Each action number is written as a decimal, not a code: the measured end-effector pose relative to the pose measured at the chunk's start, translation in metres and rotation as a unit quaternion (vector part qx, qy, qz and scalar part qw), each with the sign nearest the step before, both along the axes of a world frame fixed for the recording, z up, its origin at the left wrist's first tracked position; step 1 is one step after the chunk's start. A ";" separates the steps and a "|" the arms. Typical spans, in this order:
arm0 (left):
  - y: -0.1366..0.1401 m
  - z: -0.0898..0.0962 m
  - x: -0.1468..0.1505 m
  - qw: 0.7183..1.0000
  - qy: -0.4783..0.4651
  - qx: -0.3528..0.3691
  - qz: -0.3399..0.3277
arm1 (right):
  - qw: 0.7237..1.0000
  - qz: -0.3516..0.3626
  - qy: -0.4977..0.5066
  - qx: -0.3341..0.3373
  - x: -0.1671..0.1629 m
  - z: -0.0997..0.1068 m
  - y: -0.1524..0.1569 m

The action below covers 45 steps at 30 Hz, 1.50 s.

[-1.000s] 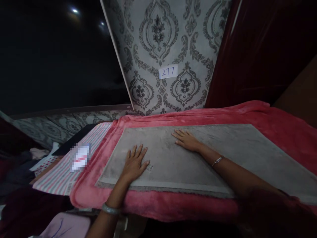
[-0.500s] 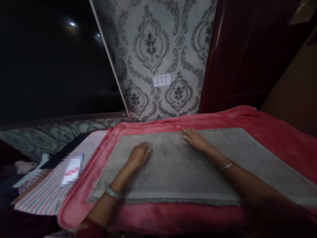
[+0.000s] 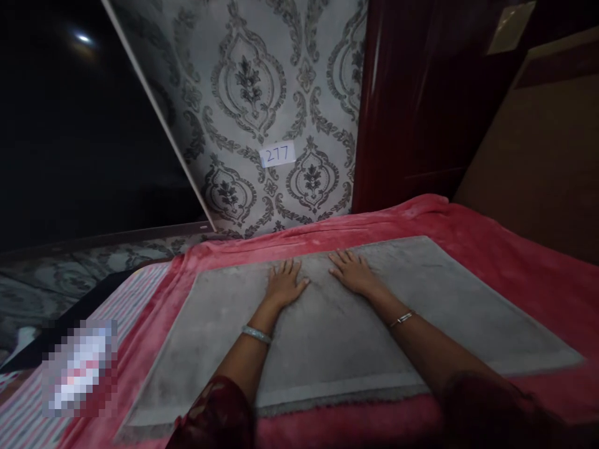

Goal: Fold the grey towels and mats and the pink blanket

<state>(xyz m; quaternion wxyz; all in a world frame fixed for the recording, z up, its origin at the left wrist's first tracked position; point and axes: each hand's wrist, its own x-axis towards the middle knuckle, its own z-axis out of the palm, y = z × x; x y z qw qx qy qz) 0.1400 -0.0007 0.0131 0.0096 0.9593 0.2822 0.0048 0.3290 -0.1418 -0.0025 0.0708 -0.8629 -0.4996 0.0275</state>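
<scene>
flat grey rectangular plush towel [image 3: 337, 330], spread out smooth on a pink fleece blanket [image 3: 505, 262]; blanket border showing on all sides of it; near edge fringed, with a plain woven band just inside it.

left hand [image 3: 284, 284]: palm down, fingers spread and flat, resting on the far half of the grey towel; holding nothing. pale beaded bangle [image 3: 256, 335] on the wrist; dark red patterned sleeve [image 3: 215, 415] at the lower edge of the view.

right hand [image 3: 354, 274]: palm down, fingers spread and flat, resting on the far half of the grey towel, just beside the left hand but not touching it; holding nothing. thin metal bracelet [image 3: 401, 320] on the wrist.

pink fleece blanket: covering the surface beneath, rumpled along the far edge; whether a table or a bed lies under it cannot be told.

pink-and-white striped cloth [image 3: 135, 293]: lying to the left of the blanket, partly under its edge. blurred pixelated patch [image 3: 79, 368] lying over the near part of the stripes, contents unreadable.

grey damask-patterned wall panel [image 3: 253, 106]: standing behind the blanket, bearing a small white paper label marked 277 [image 3: 277, 154].

dark red curtain [image 3: 412, 106]: hanging to the right of the panel. brown wooden board [image 3: 538, 156]: at far right, behind the blanket.

dark glossy surface [image 3: 70, 137]: at upper left, with a small light reflection near the top.
</scene>
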 end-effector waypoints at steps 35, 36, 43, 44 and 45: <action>0.016 -0.003 0.011 0.999 -0.008 0.041 -0.005 | 0.990 -0.141 0.004 0.030 0.147 0.003 -0.094; 0.016 -0.004 0.011 0.999 -0.009 0.039 -0.007 | 0.989 -0.145 0.003 0.032 0.146 0.002 -0.094; 0.002 0.005 0.007 1.000 0.005 0.001 -0.003 | 0.990 -0.140 -0.005 0.027 0.143 -0.001 -0.100; 0.000 0.007 0.004 1.000 0.009 -0.008 -0.007 | 0.990 -0.141 -0.004 0.025 0.144 -0.004 -0.102; 0.000 0.009 0.001 1.000 0.010 -0.012 -0.011 | 0.990 -0.140 -0.003 0.025 0.146 -0.008 -0.103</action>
